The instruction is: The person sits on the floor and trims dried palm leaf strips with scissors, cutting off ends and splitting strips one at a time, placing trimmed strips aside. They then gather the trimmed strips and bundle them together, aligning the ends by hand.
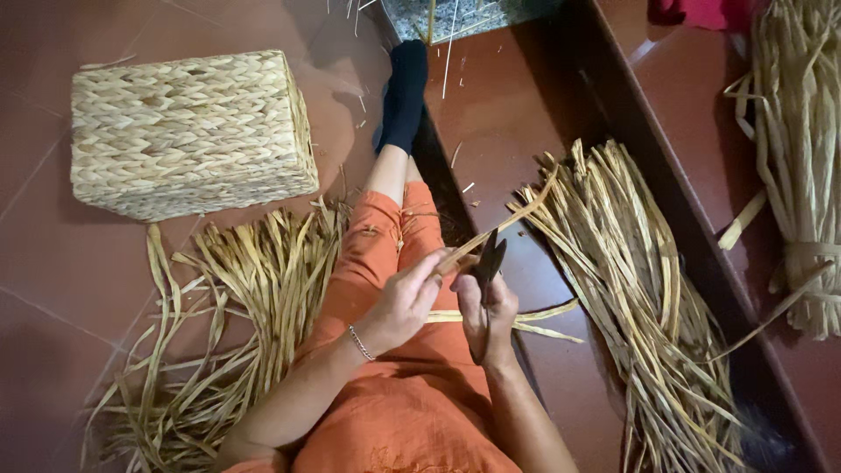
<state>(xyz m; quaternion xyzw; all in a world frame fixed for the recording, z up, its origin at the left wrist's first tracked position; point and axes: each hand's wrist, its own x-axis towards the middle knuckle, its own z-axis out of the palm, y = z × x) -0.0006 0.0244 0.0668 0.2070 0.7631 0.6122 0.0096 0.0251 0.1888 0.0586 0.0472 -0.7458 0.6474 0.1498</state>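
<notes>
Presently trimming | left hand [405,302] – fingers pinch dried straw strip [491,232], centre, running to 1 o'clock | right hand [486,307] – closed round dark scissors [487,267], blades parted at strip | next: steady strip, close blades.

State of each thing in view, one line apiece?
Left hand: pinching a dried strip.
Right hand: gripping dark scissors, blades at the strip.
Woven basket: on the floor, opening hidden.
Left pile: loose, spread.
Right pile: loose.
Bundle: tied.
</notes>
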